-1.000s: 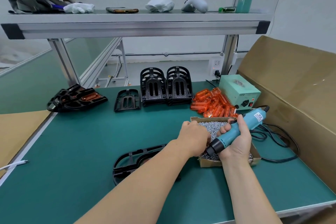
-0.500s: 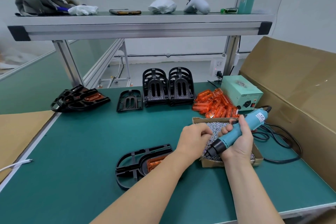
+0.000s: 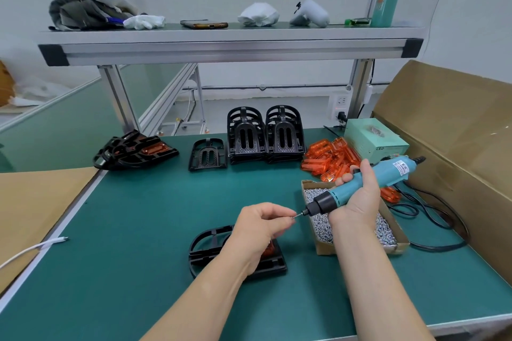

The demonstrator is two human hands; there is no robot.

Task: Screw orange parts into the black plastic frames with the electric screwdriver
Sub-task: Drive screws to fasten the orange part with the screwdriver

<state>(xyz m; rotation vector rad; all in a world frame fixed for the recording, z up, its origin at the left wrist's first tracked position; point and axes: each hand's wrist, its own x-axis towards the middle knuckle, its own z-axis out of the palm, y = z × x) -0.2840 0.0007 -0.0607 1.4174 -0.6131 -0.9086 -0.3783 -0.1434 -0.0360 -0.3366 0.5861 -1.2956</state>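
My right hand (image 3: 357, 202) grips the teal electric screwdriver (image 3: 368, 183), its bit pointing left. My left hand (image 3: 260, 225) pinches a small screw (image 3: 294, 216) at the bit's tip. Below my left hand a black plastic frame (image 3: 210, 250) lies flat on the green mat with an orange part (image 3: 268, 249) seated in it, mostly hidden by my wrist. A cardboard box of screws (image 3: 318, 243) sits under my right hand. A heap of loose orange parts (image 3: 327, 158) lies behind the box.
Two stacks of black frames (image 3: 266, 133) and a single frame (image 3: 207, 155) stand at the back. Frames with orange parts fitted (image 3: 135, 149) lie at the back left. A green power unit (image 3: 371, 138) and its black cable (image 3: 432, 219) are at the right, beside a cardboard wall (image 3: 457, 133).
My left hand has come out of the screw box and moved left with a screw. My right hand lifted the screwdriver so its bit meets the screw.
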